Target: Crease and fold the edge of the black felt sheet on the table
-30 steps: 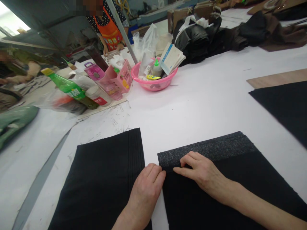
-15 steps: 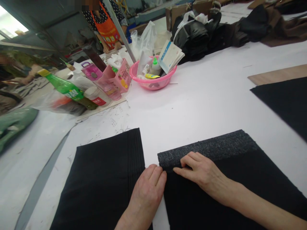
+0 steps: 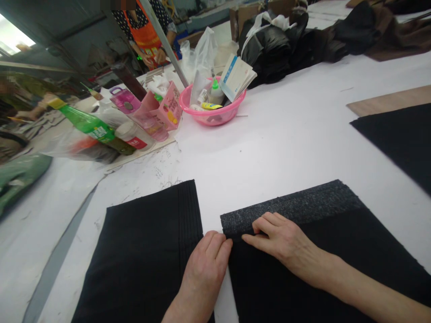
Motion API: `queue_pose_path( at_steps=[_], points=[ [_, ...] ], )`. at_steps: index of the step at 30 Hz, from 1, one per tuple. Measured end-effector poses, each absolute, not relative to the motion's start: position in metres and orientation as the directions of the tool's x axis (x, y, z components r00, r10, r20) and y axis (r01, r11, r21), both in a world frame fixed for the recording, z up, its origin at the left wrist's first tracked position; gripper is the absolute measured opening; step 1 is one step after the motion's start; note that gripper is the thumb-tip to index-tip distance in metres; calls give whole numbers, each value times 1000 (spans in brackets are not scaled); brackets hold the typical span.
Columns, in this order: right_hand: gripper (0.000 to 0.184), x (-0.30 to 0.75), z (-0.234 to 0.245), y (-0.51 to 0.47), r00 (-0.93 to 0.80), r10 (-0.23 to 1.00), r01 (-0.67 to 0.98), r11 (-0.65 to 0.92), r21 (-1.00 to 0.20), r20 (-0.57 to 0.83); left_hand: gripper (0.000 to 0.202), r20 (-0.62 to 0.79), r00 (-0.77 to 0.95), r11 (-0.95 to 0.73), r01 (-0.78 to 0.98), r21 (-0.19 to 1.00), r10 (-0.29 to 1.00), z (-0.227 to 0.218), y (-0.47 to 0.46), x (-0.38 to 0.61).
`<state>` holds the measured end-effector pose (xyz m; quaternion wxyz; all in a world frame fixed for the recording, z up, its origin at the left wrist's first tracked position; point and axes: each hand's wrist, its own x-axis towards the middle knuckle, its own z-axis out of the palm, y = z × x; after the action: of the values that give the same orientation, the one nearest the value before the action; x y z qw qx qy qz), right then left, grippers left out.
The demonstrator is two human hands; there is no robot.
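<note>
Two stacks of black fabric lie side by side on the white table (image 3: 286, 143). My right hand (image 3: 281, 240) rests on the right stack (image 3: 336, 251), fingers pinching its top layer just below a grey speckled strip (image 3: 296, 206) along the far edge. My left hand (image 3: 207, 264) lies flat, fingers together, at the inner edge of the left stack (image 3: 144, 251), with fingertips touching the near left corner of the right stack. Neither hand lifts anything off the table.
A pink basin (image 3: 212, 112) with bottles and a booklet stands at the back, beside a pink carton (image 3: 170, 107), a green bottle (image 3: 89, 125) and plastic bags. Dark garments (image 3: 303, 40) are piled far back. More black cloth (image 3: 400, 139) lies at right. Other people work beyond the table's left end.
Both hands stay in place on the fabric. The view has tilted slightly, shifting the far objects upward in the picture.
</note>
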<state>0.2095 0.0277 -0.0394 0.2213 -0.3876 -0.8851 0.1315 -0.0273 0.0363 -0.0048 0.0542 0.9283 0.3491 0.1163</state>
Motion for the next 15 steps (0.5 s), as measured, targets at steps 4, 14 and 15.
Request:
queue_pose_path(
  at_steps=[4,14,15],
  points=[
    [28,208,-41,28,-603,735,632,678,-377,311,24,184,717,-740,643,198,672,-6,35,-28],
    [30,206,-41,28,-607,729,652,685,-325,316,31,224,768,-769,631,-106,600,-2,29,-20],
    [30,206,-41,28,-606,728,652,685,-325,320,32,220,768,-764,633,-123,601,-3,28,-21]
  ],
)
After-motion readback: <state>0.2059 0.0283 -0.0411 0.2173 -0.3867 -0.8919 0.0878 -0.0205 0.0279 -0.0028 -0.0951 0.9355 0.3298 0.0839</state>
